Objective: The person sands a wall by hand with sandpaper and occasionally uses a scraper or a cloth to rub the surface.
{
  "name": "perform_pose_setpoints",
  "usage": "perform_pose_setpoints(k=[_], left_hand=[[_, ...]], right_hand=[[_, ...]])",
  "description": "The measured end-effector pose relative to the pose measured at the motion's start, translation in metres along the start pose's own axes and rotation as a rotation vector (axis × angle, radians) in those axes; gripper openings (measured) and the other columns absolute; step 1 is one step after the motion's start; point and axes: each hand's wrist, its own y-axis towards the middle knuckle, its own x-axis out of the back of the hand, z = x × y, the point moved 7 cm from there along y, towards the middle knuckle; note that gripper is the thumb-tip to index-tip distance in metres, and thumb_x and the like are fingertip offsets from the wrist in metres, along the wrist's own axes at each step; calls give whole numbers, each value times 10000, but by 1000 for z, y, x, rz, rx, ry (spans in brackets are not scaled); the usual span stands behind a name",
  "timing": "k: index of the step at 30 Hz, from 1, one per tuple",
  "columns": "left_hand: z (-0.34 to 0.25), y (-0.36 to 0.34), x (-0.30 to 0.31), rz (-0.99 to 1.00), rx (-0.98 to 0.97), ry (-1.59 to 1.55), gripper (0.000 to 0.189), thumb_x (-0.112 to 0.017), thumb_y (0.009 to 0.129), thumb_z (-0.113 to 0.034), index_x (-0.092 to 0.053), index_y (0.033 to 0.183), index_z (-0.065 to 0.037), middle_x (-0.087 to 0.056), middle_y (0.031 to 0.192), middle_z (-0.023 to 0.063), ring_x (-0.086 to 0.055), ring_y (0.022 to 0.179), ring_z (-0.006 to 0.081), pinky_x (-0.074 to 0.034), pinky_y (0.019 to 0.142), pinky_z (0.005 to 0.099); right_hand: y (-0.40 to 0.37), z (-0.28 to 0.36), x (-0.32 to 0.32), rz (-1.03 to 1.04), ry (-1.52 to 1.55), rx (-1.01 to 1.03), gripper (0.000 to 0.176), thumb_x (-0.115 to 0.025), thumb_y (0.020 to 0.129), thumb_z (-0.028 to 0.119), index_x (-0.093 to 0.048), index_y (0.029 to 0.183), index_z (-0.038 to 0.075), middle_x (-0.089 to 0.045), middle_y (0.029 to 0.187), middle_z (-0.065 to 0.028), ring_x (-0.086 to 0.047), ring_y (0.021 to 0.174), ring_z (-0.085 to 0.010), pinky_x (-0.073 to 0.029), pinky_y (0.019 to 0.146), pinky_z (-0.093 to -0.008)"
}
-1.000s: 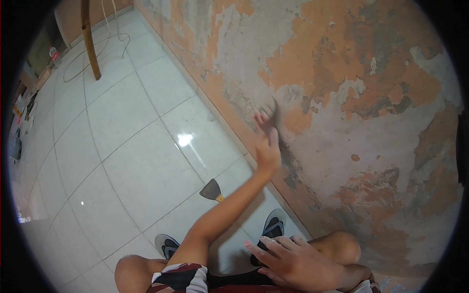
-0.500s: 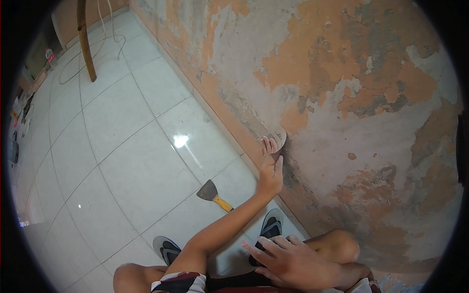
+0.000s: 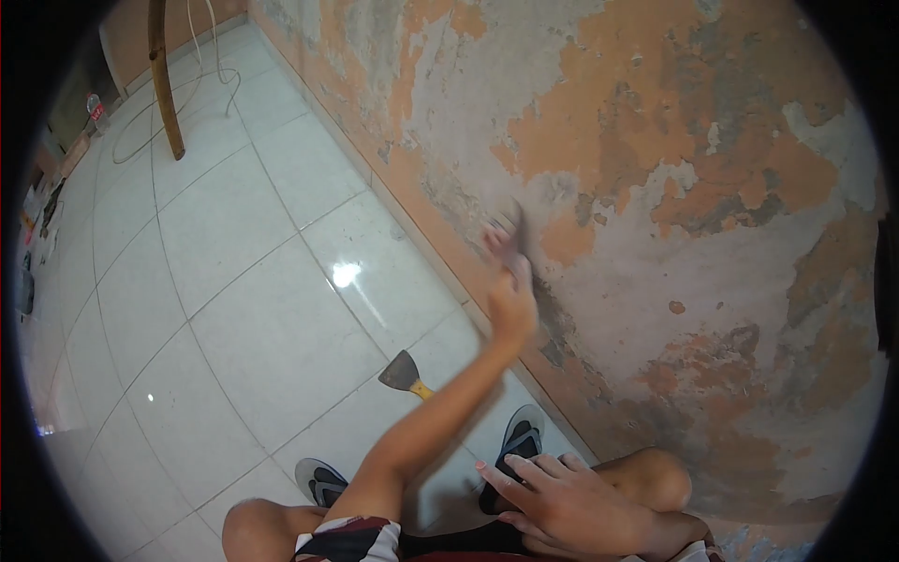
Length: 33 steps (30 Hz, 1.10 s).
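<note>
My left hand (image 3: pixel 511 304) is closed on a pale, round-edged piece of sandpaper (image 3: pixel 509 215) and holds it against the lower part of the peeling wall (image 3: pixel 646 253). Motion blurs its fingers and the sandpaper. My right hand (image 3: pixel 581 506) hangs over my right knee, its dusty fingers spread and nothing in them. On the floor beside my left forearm lies a scraper (image 3: pixel 402 371) with a yellow handle, the end of which the arm hides.
White floor tiles (image 3: pixel 243 328) spread out to the left of the wall. A wooden pole (image 3: pixel 166 98) and a pale cable (image 3: pixel 131 155) are at the far end, with a bottle (image 3: pixel 96 110) farther left. My feet wear flip-flops (image 3: pixel 321 480).
My left hand has slid up and slightly left along the wall with the sandpaper. My right hand has barely moved.
</note>
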Motion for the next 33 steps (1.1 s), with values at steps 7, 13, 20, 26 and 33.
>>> perform_pose_setpoints(k=[7, 13, 20, 26, 33], left_hand=[[-29, -20, -3, -77, -251, 70, 464, -449, 1107, -205, -433, 1468, 86, -331, 1585, 285, -231, 1518, 393, -209, 1225, 432], [-34, 57, 32, -271, -149, -24, 482, -519, 1097, -306, -577, 784, 55, -529, 656, 101, -444, 638, 251, -399, 680, 448], [-27, -41, -13, 5, -148, 75, 577, -424, 1112, -249, -282, 1610, 5, -193, 1697, 231, -116, 1580, 424, -114, 1273, 471], [-9, 34, 4, -82, 153, -88, 519, -433, 1116, -295, -495, 1438, 108, -447, 1524, 345, -361, 1497, 406, -274, 1211, 428], [-21, 34, 19, -305, -102, 40, 471, -486, 1106, -333, -644, 1112, 111, -701, 1010, 237, -653, 939, 304, -480, 884, 416]], right_hand=[[11, 11, 4, 9, 18, 34, 682, -692, 917, 193, -432, 1531, 46, -566, 1239, -190, -599, 1057, -375, -500, 894, -446], [6, 6, -8, 47, -32, -6, 669, -679, 933, 231, -433, 1522, 29, -562, 1254, -191, -587, 1100, -356, -487, 933, -434], [14, 8, -6, 77, -65, 5, 658, -626, 993, 290, -390, 1555, 44, -562, 1287, -197, -590, 1093, -341, -479, 912, -435], [17, 18, -3, 26, -169, 87, 672, -606, 1016, 355, -374, 1576, 66, -576, 1295, -171, -612, 1054, -298, -491, 853, -414], [19, 9, -12, 66, -207, 34, 666, -603, 1017, 366, -383, 1570, 67, -605, 1256, -162, -616, 1072, -296, -500, 865, -422]])
